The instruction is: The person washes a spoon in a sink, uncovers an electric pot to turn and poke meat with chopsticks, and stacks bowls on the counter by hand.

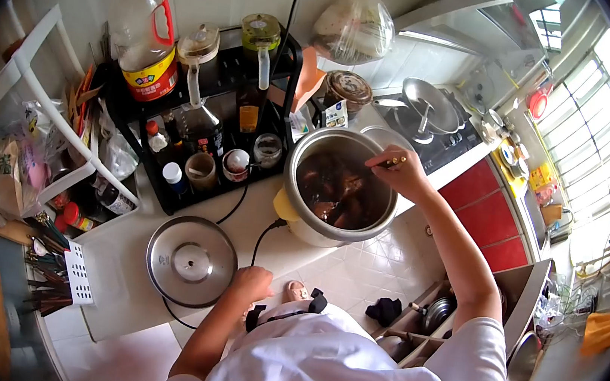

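A large round pot (298, 208) stands on the counter with dark liquid and brown chunks of food (340, 194) inside. Over its right part, my right hand (399, 173) is closed around a thin dark utensil that points down toward the food; most of the utensil is hidden. A round metal lid (192, 260) lies on the counter left of the pot. My left hand (253, 284) rests by the lid's right edge, its fingers curled and partly hidden, so what they hold, if anything, does not show.
Behind the pot is a black rack (160, 208) with bottles and jars. A black cord (258, 241) runs from the pot across the counter. A stove with a pan (431, 107) sits at the back right. An open drawer (527, 291) is below right.
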Motion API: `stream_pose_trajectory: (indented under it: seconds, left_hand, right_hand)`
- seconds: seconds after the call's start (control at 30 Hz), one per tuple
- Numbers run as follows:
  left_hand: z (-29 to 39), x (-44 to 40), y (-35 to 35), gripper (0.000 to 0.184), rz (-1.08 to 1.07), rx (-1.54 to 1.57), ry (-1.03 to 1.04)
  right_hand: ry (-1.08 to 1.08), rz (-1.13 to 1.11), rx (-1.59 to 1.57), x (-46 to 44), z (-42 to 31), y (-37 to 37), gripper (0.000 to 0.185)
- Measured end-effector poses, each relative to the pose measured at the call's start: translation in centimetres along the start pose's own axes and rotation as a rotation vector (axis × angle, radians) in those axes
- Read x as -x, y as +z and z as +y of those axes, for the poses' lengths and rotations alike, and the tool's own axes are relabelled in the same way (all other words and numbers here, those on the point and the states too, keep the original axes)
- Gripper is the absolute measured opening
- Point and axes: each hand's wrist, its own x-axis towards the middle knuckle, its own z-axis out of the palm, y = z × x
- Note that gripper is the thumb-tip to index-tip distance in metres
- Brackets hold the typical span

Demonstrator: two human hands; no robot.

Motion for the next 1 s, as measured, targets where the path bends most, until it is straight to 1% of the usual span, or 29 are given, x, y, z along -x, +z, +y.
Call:
stream_pose_trajectory:
  seconds: [0.03,0.07,0.13,0.2,0.27,0.3,0.37,0.43,0.47,0.57,0.7,0.77,0.8,0.83,0.87,0.9,0.93,0.97,1.0]
  left_hand:
    - [0.5,0.7,-2.0,0.029,-0.056,-0.041,0.021]
    - [1.1,0.9,-3.6,0.022,0.057,0.012,0.051]
    - [4.3,2.6,-10.0,0.018,0.469,0.101,0.179]
    - [7.1,1.7,-14.5,0.012,0.74,0.227,0.306]
    - [9.5,-0.3,-17.5,0.012,0.934,0.41,0.49]
    - [10.8,-1.1,-18.6,0.015,0.981,0.43,0.561]
    - [12.6,-2.9,-19.9,0.024,0.915,0.48,0.647]
    - [13.5,-4.7,-20.1,0.024,0.988,0.366,0.785]
    - [13.6,-5.4,-19.9,0.024,0.985,0.36,0.794]
    - [13.8,-6.7,-19.4,0.025,0.983,0.355,0.837]
    - [14.0,-7.1,-19.3,0.018,1.027,0.36,0.842]
    - [13.7,-7.4,-19.3,0.015,1.031,0.398,0.8]
    - [13.7,-7.3,-19.4,0.011,1.111,0.408,0.772]
    - [13.2,-7.5,-19.4,0.011,1.111,0.407,0.771]
    - [12.5,-7.8,-19.3,0.011,1.097,0.511,0.663]
    - [11.9,-7.9,-19.3,0.011,1.079,0.613,0.553]
    - [11.2,-8.1,-19.4,0.012,1.133,0.594,0.532]
    - [10.8,-8.4,-19.4,0.012,1.145,0.688,0.526]
    - [10.5,-8.3,-19.5,0.011,1.165,0.73,0.493]
  right_hand:
    - [0.005,0.01,-0.003,0.5,-0.6,-0.3,0.018]
    - [-0.026,0.009,0.015,1.1,-1.3,-0.3,0.019]
    - [-0.055,0.011,0.025,2.0,-1.8,0.4,0.02]
    - [-0.145,0.051,0.042,2.7,-1.9,1.0,0.019]
    - [-0.129,0.048,0.055,3.1,-2.2,1.4,0.018]
    - [-0.113,0.04,0.07,3.4,-2.4,1.5,0.017]
    - [-0.125,0.066,0.041,3.5,-2.3,2.0,0.016]
    - [-0.169,0.071,0.053,3.5,-2.3,2.3,0.016]
    - [-0.208,0.09,0.022,3.5,-2.3,2.5,0.019]
    - [-0.198,0.098,0.023,3.7,-2.4,2.3,0.019]
    - [-0.205,0.106,0.045,3.9,-2.6,2.5,0.017]
    - [-0.184,0.11,0.042,4.0,-2.6,2.2,0.018]
    - [-0.151,0.125,0.027,4.2,-2.6,2.0,0.02]
    - [-0.117,0.138,0.012,4.3,-2.6,1.8,0.022]
    - [-0.046,0.113,-0.019,4.4,-2.2,1.7,0.023]
    - [-0.048,0.109,-0.021,4.5,-1.7,1.5,0.023]
    - [-0.029,0.102,-0.046,4.7,-1.3,1.5,0.021]
    - [-0.01,0.095,-0.072,4.8,-0.9,1.5,0.019]
    - [-0.077,0.144,-0.138,4.9,-0.7,1.7,0.016]
